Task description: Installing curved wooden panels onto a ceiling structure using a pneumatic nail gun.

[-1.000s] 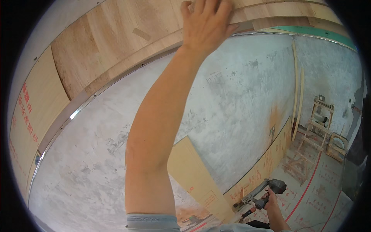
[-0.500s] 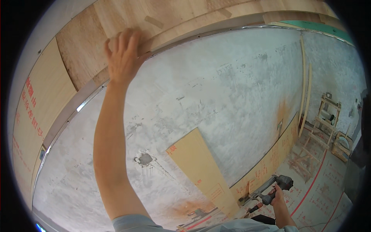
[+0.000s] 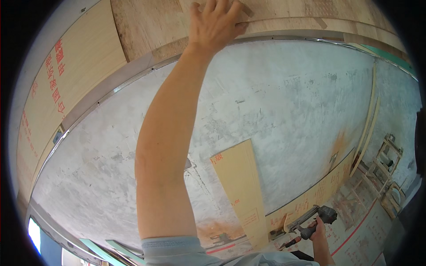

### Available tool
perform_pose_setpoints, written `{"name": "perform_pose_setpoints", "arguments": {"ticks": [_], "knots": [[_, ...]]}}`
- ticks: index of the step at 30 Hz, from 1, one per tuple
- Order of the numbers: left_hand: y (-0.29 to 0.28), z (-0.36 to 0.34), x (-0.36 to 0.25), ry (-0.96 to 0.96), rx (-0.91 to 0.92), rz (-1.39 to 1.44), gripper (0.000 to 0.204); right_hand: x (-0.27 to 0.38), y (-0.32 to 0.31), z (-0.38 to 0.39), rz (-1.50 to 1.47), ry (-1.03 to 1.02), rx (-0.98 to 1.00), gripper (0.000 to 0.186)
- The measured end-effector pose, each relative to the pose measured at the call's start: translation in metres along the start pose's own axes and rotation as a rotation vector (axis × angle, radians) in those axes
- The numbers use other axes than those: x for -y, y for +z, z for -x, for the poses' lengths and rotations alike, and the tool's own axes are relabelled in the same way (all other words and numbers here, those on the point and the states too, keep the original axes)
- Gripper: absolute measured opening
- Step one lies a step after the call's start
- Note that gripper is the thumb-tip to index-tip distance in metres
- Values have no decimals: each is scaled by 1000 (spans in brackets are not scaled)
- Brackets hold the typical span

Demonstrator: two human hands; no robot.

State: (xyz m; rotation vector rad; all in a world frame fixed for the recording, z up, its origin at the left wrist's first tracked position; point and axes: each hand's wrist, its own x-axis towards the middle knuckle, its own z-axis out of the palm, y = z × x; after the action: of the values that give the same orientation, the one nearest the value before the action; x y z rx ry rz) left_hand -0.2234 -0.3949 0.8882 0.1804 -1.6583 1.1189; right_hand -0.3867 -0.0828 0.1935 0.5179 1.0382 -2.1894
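My left hand [image 3: 215, 26] is raised overhead at the end of a stretched arm. Its fingers are spread against the underside of a plywood sheet [image 3: 151, 22], close to the sheet's edge strip, and it holds nothing. Low on the right, my right hand [image 3: 317, 230] is wrapped round the handle of a black and grey nail gun [image 3: 306, 220]. The gun is held well away from the plywood, with its nose toward the left. A hose fitting with a reddish part [image 3: 293, 242] hangs below its grip.
A yellowish board [image 3: 239, 190] leans on the grey plastered wall [image 3: 284, 115]. Another long board [image 3: 317, 190] runs along the wall's foot. A wooden sawhorse-like frame [image 3: 386, 159] stands at the right. A paler board with red print [image 3: 80, 66] adjoins the plywood overhead.
The view has swung left, so the scene sits farther right. My left hand stays near the same spot on the plywood, and my right hand still grips the nail gun.
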Motion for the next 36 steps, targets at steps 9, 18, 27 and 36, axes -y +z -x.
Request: {"name": "perform_pose_setpoints", "arguments": {"ticks": [9,18,27,36], "knots": [[-32,76,115,101,-68,-326,50,5,-7,9,-2,-6,-67,18],[-69,142,139,35,-118,-377,50,-5,-18,8,94,-10,-56,21],[-34,109,95,-32,-32,-95,43,-8,-9,22,106,-15,-51,22],[-39,105,104,-223,-52,166,60,-3,-30,11,25,-21,-87,19]]}}
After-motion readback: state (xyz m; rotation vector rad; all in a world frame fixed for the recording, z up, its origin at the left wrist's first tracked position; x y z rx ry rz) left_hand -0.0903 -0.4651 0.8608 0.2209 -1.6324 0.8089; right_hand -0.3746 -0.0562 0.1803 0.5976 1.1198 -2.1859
